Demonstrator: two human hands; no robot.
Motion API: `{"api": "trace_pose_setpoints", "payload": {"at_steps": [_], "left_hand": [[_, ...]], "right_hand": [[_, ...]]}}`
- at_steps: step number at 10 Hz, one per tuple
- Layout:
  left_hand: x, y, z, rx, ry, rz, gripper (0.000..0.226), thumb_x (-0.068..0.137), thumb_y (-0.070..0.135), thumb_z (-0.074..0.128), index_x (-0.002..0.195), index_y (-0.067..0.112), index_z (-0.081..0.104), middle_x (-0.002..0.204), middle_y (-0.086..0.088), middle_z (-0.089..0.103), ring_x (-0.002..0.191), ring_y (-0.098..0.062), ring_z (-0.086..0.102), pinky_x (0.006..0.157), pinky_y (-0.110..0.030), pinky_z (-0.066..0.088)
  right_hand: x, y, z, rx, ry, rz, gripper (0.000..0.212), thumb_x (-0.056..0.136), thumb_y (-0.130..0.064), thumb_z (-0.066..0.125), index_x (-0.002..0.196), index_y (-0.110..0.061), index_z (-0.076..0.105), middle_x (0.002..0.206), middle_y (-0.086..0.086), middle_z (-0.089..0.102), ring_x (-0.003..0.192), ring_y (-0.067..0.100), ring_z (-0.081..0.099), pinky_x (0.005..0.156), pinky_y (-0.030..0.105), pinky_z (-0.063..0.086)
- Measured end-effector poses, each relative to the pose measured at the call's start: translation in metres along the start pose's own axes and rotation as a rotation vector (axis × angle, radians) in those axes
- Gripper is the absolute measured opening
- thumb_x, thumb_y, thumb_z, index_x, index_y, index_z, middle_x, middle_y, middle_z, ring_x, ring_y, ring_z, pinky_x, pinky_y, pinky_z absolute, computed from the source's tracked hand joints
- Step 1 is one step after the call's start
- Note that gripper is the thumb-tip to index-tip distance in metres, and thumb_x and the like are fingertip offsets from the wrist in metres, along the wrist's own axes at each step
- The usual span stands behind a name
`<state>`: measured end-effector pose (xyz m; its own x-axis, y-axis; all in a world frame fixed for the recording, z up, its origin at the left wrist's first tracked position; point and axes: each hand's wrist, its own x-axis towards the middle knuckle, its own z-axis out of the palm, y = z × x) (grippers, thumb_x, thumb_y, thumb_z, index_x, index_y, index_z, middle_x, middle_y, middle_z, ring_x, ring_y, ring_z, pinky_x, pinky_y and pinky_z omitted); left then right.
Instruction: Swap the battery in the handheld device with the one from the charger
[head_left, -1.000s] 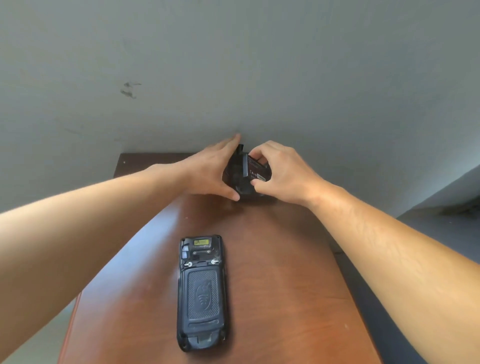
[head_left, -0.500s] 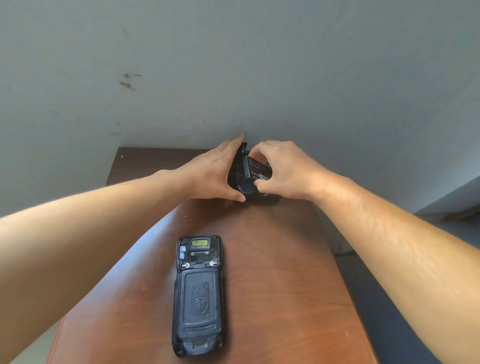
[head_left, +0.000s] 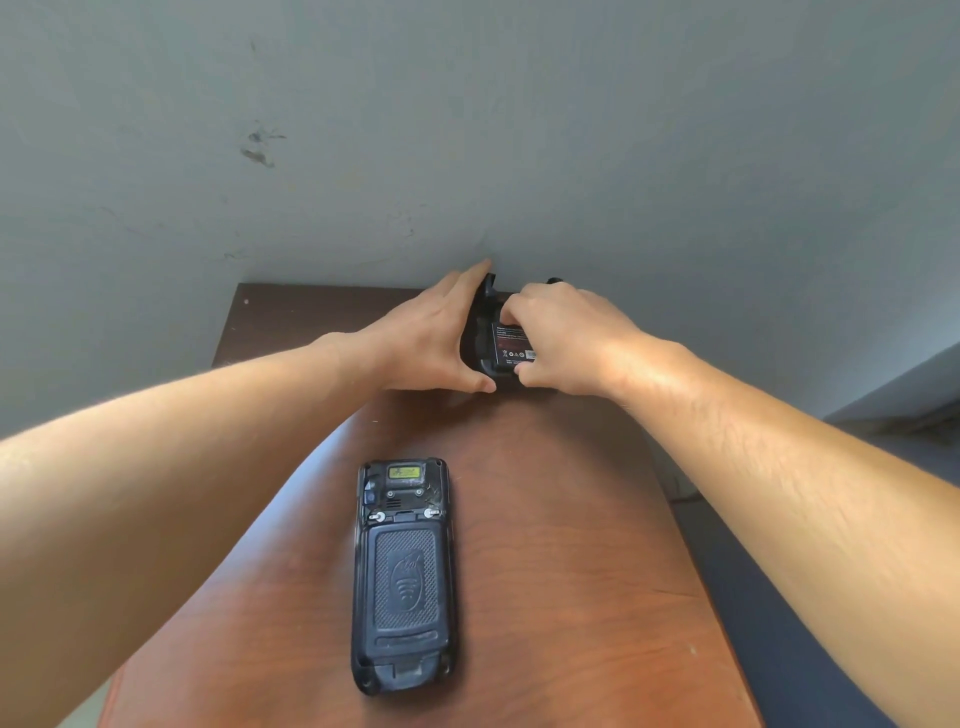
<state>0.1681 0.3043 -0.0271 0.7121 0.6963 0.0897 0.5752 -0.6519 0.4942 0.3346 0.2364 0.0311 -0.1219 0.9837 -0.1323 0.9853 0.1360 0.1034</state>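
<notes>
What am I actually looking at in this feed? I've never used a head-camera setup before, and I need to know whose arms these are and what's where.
There is no machine here: the two bare arms belong to the person wearing the camera. It sits on their head and looks forward and down, so the arms reach in from the lower corners.

The surface is a reddish-brown wooden table pushed against a grey wall. Near you lies the handheld device, face down, back cover on.

At the far edge, by the wall, stands the black charger. The left hand braces its side. The right hand has its fingers pinched on the battery, whose printed label faces you. Whether the battery is fully seated in the charger or partly lifted is hard to tell.
</notes>
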Motion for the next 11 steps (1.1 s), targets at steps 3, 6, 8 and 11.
{"api": "trace_pose_setpoints", "payload": {"at_steps": [3, 6, 8, 11], "left_hand": [[-0.003, 0.003, 0.002, -0.034, -0.008, -0.035, 0.132, 0.062, 0.050, 0.086, 0.158, 0.014, 0.002, 0.162, -0.012, 0.024, 0.147, -0.024, 0.029, 0.112, -0.022, 0.024], [-0.001, 0.004, 0.007, -0.051, 0.024, -0.045, 0.131, 0.062, 0.044, 0.086, 0.157, 0.017, 0.001, 0.158, -0.011, 0.028, 0.144, -0.024, 0.033, 0.111, -0.028, 0.032], [-0.001, 0.007, 0.004, -0.047, 0.007, -0.086, 0.133, 0.063, 0.042, 0.086, 0.157, 0.018, -0.004, 0.162, -0.010, 0.022, 0.145, -0.025, 0.032, 0.114, -0.035, 0.035], [-0.027, 0.038, -0.013, -0.138, 0.103, -0.127, 0.095, 0.085, 0.015, 0.053, 0.158, 0.019, -0.008, 0.169, -0.002, -0.008, 0.154, -0.010, -0.007, 0.116, -0.018, -0.001]], "right_hand": [[0.005, 0.004, 0.004, 0.018, -0.022, -0.019, 0.042, 0.083, -0.036, 0.081, 0.121, -0.021, 0.071, 0.116, 0.004, 0.068, 0.111, 0.034, 0.061, 0.087, 0.045, 0.055], [0.000, 0.007, 0.004, 0.035, 0.004, -0.028, 0.047, 0.085, -0.039, 0.078, 0.128, -0.022, 0.069, 0.121, 0.005, 0.070, 0.116, 0.033, 0.062, 0.091, 0.046, 0.055], [-0.008, 0.010, 0.013, 0.124, 0.005, -0.003, 0.050, 0.088, -0.031, 0.076, 0.133, -0.016, 0.062, 0.133, 0.006, 0.065, 0.125, 0.034, 0.059, 0.099, 0.048, 0.052], [-0.049, 0.004, -0.012, 0.346, 0.205, 0.004, 0.066, 0.094, -0.037, 0.067, 0.154, -0.023, 0.042, 0.154, 0.000, 0.054, 0.142, 0.024, 0.050, 0.113, 0.043, 0.044]]}}
